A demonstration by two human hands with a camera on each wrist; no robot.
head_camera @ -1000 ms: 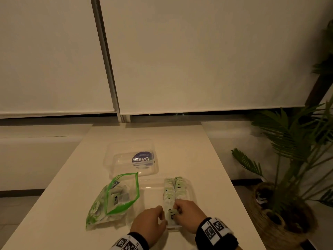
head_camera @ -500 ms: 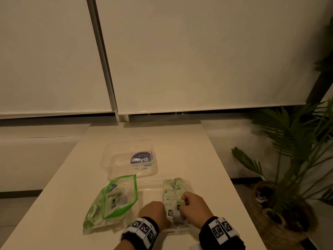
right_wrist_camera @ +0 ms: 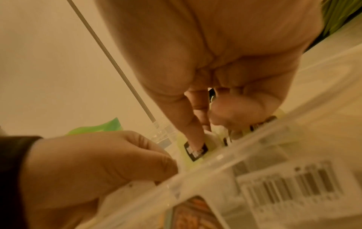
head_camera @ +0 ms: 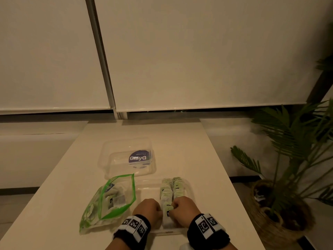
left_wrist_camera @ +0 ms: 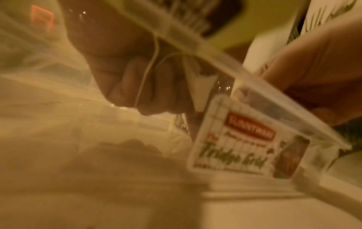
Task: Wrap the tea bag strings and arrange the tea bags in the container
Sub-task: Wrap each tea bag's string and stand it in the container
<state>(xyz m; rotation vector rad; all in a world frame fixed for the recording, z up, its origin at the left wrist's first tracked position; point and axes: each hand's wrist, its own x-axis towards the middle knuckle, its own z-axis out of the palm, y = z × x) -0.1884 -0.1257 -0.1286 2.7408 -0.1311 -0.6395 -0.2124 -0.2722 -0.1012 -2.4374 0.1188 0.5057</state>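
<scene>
Because the rows stand upright, I pinch the nearest tea bag [head_camera: 168,208] with right hand [head_camera: 182,208] at the container [head_camera: 189,186]'s 6 o'clock end; left hand [head_camera: 148,209] fist steadies its string.

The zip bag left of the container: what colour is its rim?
Bright green, on the clear zip bag; the head view shows it best.

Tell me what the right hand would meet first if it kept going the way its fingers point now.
Probably the tea bag at the near end of the rows: the right hand points left and down into the clear container, fingertips already on it. Beyond that sits the left hand. Depth is unclear.
</scene>
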